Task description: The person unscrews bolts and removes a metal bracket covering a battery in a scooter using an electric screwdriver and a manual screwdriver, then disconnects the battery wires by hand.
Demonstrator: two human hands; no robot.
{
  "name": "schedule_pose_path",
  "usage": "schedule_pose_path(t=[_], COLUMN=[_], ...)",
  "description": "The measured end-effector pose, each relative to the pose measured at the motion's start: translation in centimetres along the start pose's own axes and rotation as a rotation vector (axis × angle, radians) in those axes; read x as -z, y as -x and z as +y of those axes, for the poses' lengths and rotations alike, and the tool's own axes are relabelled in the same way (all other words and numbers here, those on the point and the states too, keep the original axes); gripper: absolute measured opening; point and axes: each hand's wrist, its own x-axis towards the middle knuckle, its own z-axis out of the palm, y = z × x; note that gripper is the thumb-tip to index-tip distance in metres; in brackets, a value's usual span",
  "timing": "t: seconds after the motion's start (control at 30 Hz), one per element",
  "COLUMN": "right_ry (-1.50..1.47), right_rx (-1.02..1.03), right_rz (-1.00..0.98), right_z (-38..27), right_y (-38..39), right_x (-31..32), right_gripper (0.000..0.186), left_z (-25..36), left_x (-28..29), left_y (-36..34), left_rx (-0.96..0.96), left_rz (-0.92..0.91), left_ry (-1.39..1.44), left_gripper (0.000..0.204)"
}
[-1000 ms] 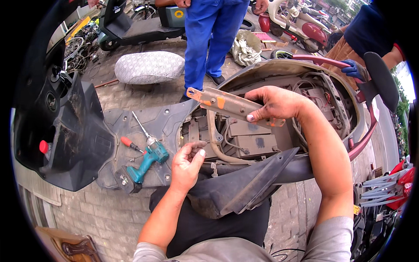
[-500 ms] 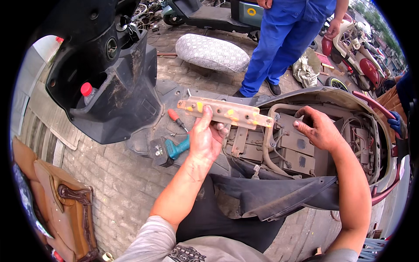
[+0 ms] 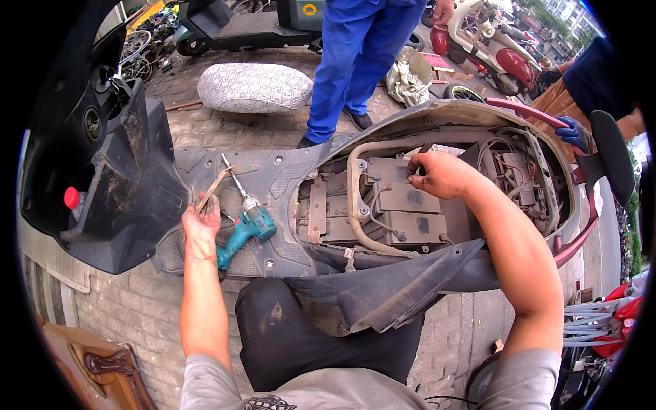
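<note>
On the scooter's grey footboard (image 3: pixel 287 160), a teal cordless impact driver (image 3: pixel 247 232) with a long socket lies beside my left hand (image 3: pixel 201 220). That hand is closed on a flat metal bracket (image 3: pixel 214 190), now seen nearly edge-on and raised above the board. Over the open battery bay, my right hand (image 3: pixel 441 174) hovers with its fingers loosely curled and the thumb a little apart; nothing shows in it. Under and beside it sit several dusty grey batteries (image 3: pixel 408 198), joined by cables. A bent tube frame (image 3: pixel 354 184) runs around them.
A loose dark side panel (image 3: pixel 383 287) hangs at the bay's near side. A patterned seat (image 3: pixel 255 89) rests on the paving beyond. One person in blue trousers (image 3: pixel 342 68) stands close; another's gloved hand (image 3: pixel 570 133) is by the red rear rail (image 3: pixel 526 111).
My view has shifted rightward. The bracket in my left hand has turned from broadside to edge-on and moved away from the battery bay. My right hand stays over the batteries.
</note>
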Motion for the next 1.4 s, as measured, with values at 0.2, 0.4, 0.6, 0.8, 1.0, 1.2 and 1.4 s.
schedule_pose_path(t=[0.2,0.4,0.6,0.8,1.0,1.2,1.4], right_ry=[0.024,-0.002,0.146,0.395,0.593,0.569,0.48], right_rx=[0.008,0.04,0.116,0.115,0.19,0.227,0.167], right_rz=[-0.12,-0.31,-0.171,-0.203,-0.206,-0.179,-0.162], right_z=[1.2,0.2,0.7,-2.1,-3.0,-3.0,-2.1], right_y=[-0.4,-5.0,-7.3,-7.8,-7.0,-6.9,-7.2], right_x=[0.7,2.9,-3.3,-4.2,-4.2,-4.9,-5.1], right_gripper=[0.031,0.035,0.039,0.043,0.038,0.038,0.035], left_z=[-4.6,-16.5,-19.1,-18.8,-20.0,-20.9,-21.1], left_x=[-3.0,-2.8,-1.6,-1.6,-2.3,-1.7,-1.7], left_y=[12.7,14.4,12.8,12.5,13.8,13.5,14.0], left_rx=[0.044,-0.1,-0.288,-0.657,-0.764,-0.769,-0.755], left_rz=[-0.056,-0.47,-0.637,-0.643,-0.727,-0.703,-0.694], left_ry=[0.071,-0.111,-0.629,-1.003,-1.05,-1.069,-1.068], left_gripper=[0.037,0.026,0.026,0.025,0.021,0.02,0.018])
